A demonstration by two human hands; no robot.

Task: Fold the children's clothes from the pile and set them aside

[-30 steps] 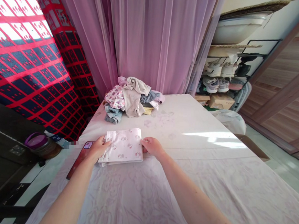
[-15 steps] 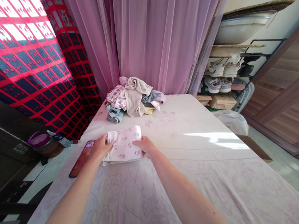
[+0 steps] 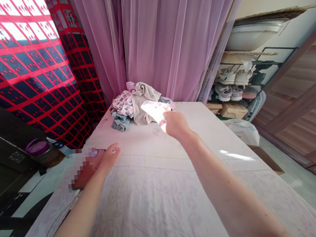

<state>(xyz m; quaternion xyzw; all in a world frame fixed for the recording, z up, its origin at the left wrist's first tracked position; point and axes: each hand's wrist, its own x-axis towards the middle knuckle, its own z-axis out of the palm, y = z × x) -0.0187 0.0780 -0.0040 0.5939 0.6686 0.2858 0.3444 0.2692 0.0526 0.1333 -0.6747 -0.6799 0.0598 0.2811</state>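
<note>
At the middle of the frame, the right hand (image 3: 176, 125) is closed around a folded cloth (image 3: 154, 111), a thin white cotton piece whose print is bleached out by bright sunlight. Its end sticks out past the fingers toward a loose pile of clothes (image 3: 136, 107), and the pictures do not show whether the two touch. The pile is a soft, crumpled heap of pink printed cotton, grey-beige knit and blue fabric at the far end of the table (image 3: 160, 213), which is covered in smooth, pale cloth with a faint lilac floral pattern.

Lower left of centre, the left hand (image 3: 110, 157) is open and empty, its fingers straight and together, lying at the edge of a phone (image 3: 89, 167) in a glossy red case, partly pixelated.

Behind the table hangs a sheer mauve curtain (image 3: 163, 41), with a red-and-navy grid curtain (image 3: 20, 71) at upper left. To the right, a wire rack (image 3: 263, 61) holds pale sneakers (image 3: 233, 78) above a cardboard box (image 3: 234, 109).
</note>
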